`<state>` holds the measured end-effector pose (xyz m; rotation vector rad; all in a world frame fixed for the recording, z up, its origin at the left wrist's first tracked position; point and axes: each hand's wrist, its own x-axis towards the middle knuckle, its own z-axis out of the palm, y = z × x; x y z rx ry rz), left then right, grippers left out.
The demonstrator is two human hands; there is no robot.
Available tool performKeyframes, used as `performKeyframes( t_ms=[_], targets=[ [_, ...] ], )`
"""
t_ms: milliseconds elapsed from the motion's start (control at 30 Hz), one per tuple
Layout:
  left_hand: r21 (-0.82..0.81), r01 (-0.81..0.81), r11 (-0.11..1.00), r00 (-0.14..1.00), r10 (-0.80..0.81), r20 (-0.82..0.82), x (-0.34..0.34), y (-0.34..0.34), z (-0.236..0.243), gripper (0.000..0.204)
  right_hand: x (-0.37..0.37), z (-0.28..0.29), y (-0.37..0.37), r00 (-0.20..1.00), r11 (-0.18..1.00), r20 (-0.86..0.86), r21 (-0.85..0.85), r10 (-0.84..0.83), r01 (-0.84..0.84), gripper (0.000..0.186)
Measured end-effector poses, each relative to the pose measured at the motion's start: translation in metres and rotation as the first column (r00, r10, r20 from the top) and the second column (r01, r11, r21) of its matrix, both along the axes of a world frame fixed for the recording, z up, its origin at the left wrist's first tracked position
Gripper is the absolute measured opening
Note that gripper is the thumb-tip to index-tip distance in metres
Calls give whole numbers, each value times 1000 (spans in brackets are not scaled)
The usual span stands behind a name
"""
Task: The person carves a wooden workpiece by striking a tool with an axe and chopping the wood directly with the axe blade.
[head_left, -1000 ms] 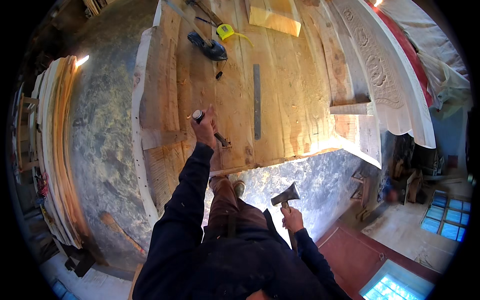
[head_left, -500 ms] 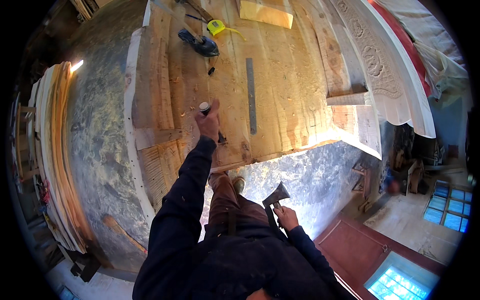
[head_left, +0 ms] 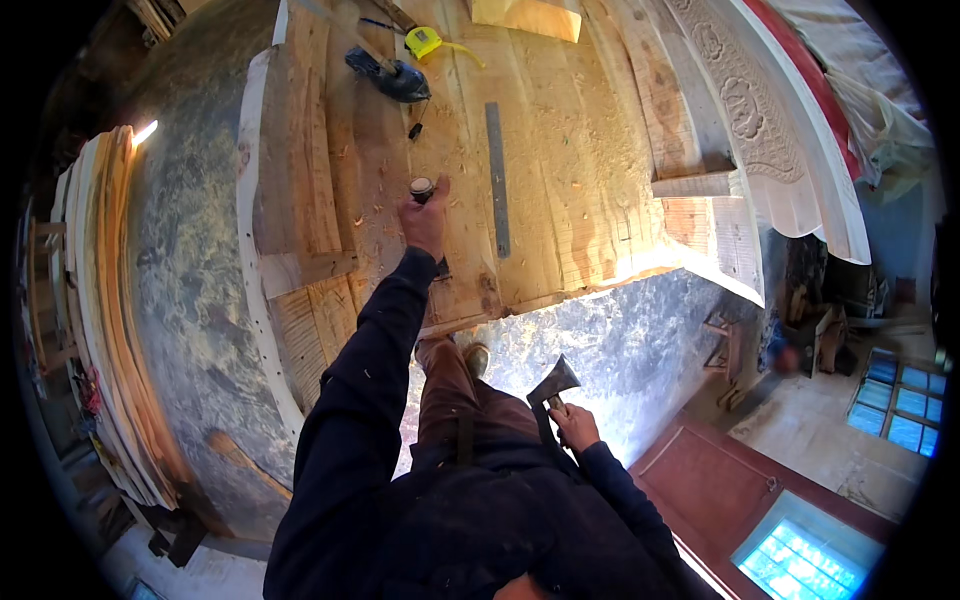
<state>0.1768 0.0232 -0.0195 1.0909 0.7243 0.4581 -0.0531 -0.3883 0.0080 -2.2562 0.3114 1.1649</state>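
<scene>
My left hand (head_left: 424, 222) is wrapped round the handle of a chisel (head_left: 421, 188), its pale round butt pointing up. The dark lower part of the tool shows just under the wrist, close over the planked wooden panel (head_left: 570, 190). At my right side, in front of my hip, my right hand (head_left: 575, 428) grips a hatchet (head_left: 556, 384) by its haft near the head. Beyond the left hand, a steel ruler (head_left: 497, 180) lies flat on the panel. Farther off are a yellow tape measure (head_left: 423, 41) and a dark blue, pouch-shaped tool (head_left: 400, 82) with a cord.
Wood shavings are scattered over the panel. A wood block (head_left: 527, 17) lies at its far end. A carved board (head_left: 745, 105) runs along the right. Stacked planks (head_left: 110, 300) stand at the left, near a wooden paddle-shaped piece (head_left: 245, 462) on the stained floor.
My left hand has shifted slightly right with the chisel, whose butt now sits farther right and nearer the far end. My right hand and the hatchet have barely moved.
</scene>
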Motion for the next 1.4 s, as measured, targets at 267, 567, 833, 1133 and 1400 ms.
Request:
performKeyframes(
  t_ms=[267,567,833,1133,1400],
  targets=[
    [92,-9,996,998,3,63,-12,-11,-7,34,53,39,44,981,993,179,72,75,-89,39],
    [82,-63,995,993,54,104,-36,-25,-6,36,188,264,211,752,796,596,583,-282,-163,23],
    [67,-170,983,965,152,215,-53,-35,16,22,216,181,266,412,715,760,-99,503,-692,35],
    [18,-139,990,973,134,187,-63,-30,20,23,212,253,281,560,729,803,259,201,-633,31],
    [210,-78,975,973,28,231,-59,-27,-26,17,195,255,284,477,636,879,378,-18,-672,23]
  ],
)
